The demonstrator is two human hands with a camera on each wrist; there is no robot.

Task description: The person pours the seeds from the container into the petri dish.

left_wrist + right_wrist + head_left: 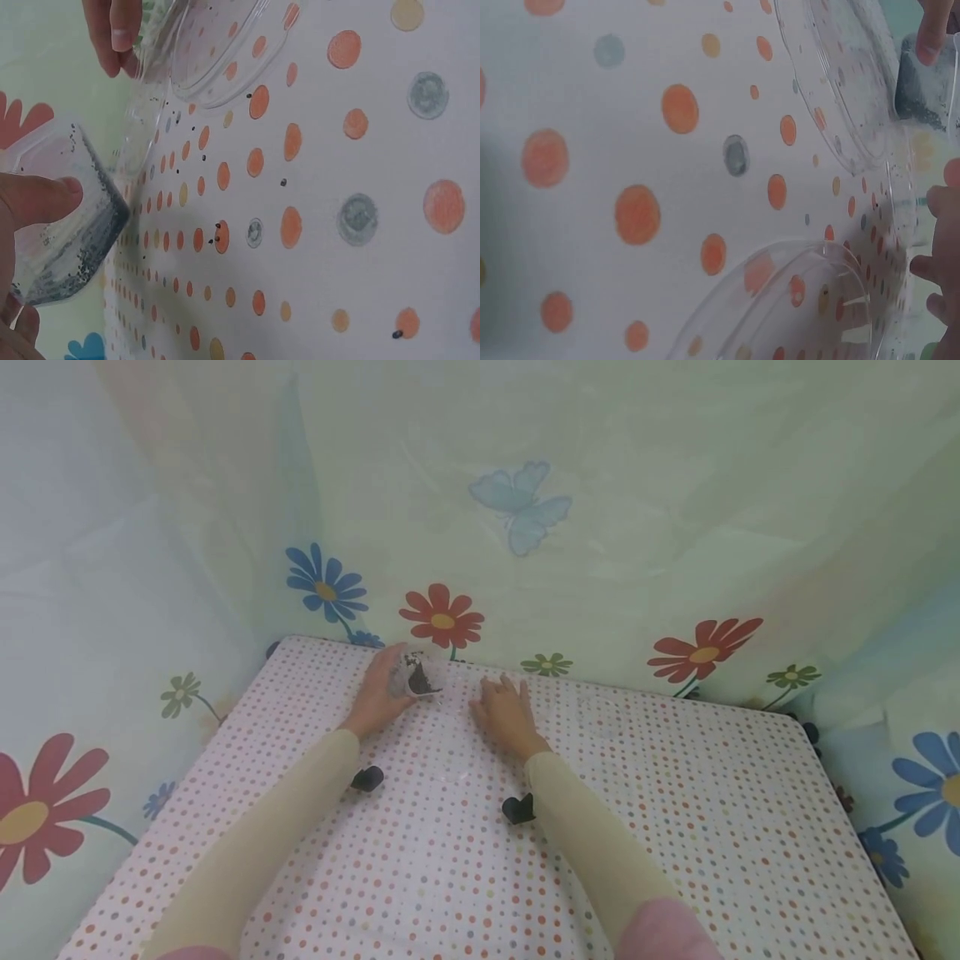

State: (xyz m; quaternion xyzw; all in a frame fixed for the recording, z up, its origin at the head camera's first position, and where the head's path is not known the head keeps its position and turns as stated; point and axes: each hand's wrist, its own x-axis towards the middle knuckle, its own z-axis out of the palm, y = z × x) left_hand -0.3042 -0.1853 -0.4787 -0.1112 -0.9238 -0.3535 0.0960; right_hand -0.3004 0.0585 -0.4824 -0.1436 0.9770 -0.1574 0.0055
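My left hand [378,693] grips a clear plastic cup [422,675] near the table's back edge. The cup is tilted; dark grains cling to its wall and gather along its lower side in the left wrist view, where the thumb [45,201] presses on it. My right hand [506,714] is a short way to the right, fingers spread and loosely bent. In the right wrist view its fingers are close to the rim of a clear plastic dish [847,82]. A second clear round piece [780,307] lies nearer the right wrist.
A few dark grains [283,182] are scattered on the dotted tablecloth [435,877]. Behind the table hangs a flowered backdrop [600,568], close to its back edge. Black wrist mounts [517,810] stick out beside both forearms.
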